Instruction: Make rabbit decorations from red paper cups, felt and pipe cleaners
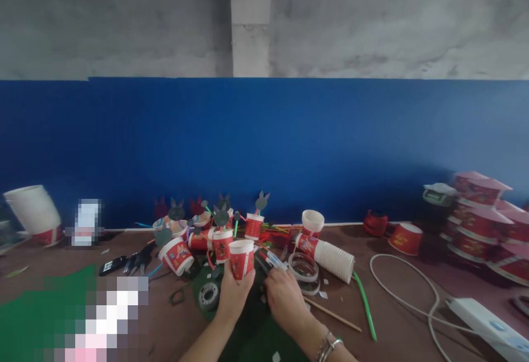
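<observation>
Red paper cup upright in my left hand, gripped round its side, over the green mat; contents not discernible. My right hand sits beside it, fingers curled near the pens; cannot tell whether it grips anything. Just behind the held cup, a second cup stands with a grey cut-out above it; to its left, a tilted cup. Right: nested cups lying on their side, one inside another. Farther right, an upturned tub.
</observation>
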{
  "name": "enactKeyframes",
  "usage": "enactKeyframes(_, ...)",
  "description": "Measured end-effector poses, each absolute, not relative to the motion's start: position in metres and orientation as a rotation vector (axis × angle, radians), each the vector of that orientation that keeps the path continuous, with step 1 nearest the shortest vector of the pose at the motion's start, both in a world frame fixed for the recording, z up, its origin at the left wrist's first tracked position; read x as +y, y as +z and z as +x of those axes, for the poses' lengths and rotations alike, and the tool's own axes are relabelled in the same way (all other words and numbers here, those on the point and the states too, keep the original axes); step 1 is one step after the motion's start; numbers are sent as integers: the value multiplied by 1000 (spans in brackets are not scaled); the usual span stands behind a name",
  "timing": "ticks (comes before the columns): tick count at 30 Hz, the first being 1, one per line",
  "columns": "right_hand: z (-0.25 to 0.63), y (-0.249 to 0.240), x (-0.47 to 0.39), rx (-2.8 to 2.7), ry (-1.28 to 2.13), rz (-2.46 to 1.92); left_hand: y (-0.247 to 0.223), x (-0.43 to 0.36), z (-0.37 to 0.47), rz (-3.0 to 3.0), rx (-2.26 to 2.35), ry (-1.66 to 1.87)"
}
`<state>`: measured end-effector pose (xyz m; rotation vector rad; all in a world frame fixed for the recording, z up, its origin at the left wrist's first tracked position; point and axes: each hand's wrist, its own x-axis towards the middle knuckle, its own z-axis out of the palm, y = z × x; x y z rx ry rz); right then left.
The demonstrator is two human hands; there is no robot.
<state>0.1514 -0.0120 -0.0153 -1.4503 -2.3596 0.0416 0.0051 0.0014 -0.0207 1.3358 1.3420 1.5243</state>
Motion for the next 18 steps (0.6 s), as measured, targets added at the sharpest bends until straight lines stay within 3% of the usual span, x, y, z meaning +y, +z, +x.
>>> enactKeyframes(4, 152, -15, -16, -2314, 374, -1055, -21, 7, 3, 1318, 1342, 1514)
enactKeyframes(6, 153, -12, -15, -2173, 379, -1013, -23, 8, 2, 1323, 1315, 1510)
enactKeyframes(18, 153, -19, -11, -2145, 194, -1599, -23, 8, 3, 1229, 1228, 1486)
